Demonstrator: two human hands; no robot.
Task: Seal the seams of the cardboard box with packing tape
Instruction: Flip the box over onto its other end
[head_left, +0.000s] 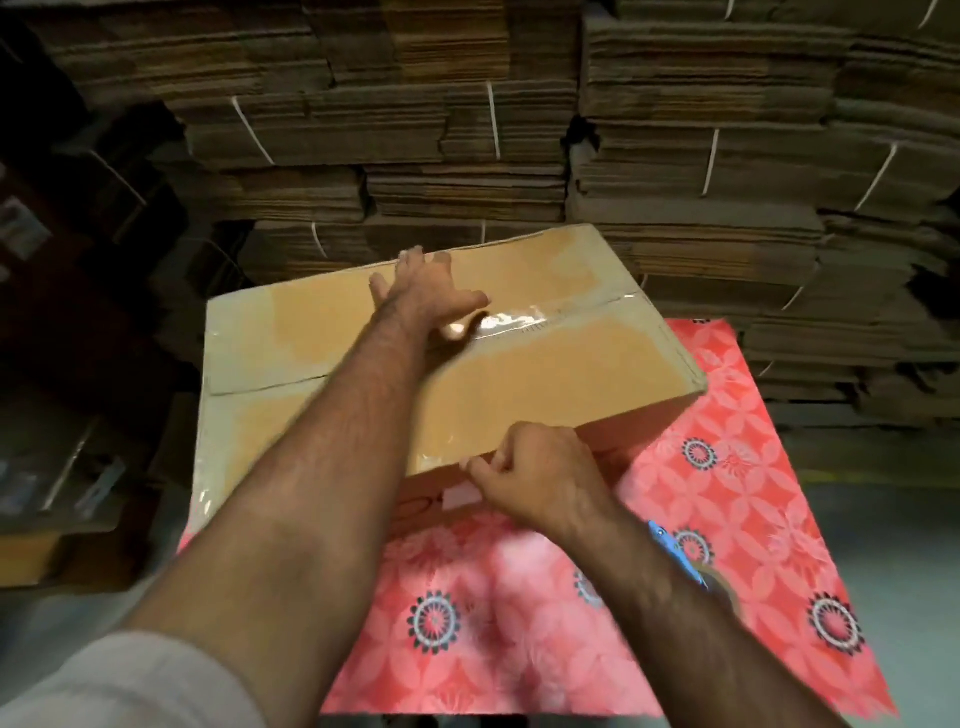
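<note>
— What are the hands doing?

— The left hand (426, 291) reaches across the top of the brown rectangular cardboard box (545, 374), fingers spread and flat, pressing near the far edge and the centre seam. The right hand (535, 478) is at the box's near edge, fingers curled, pinching at the cardboard corner there; whether it also pinches tape I cannot tell.

— And the box itself?

— Its flaps are closed. A glossy strip of clear packing tape (514, 319) runs along the middle seam, shining just beside the left thumb. Tape also gleams on the near left side. A small white label (460, 496) sits on the front face.

— Where does it sit?

— Tilted on a tabletop covered by a pink floral patterned cloth (727, 519), towards its far left part. A blue object (670, 551) peeks out behind the right forearm.

— The room?

— Tied stacks of flattened brown cardboard (701, 156) fill the background.
</note>
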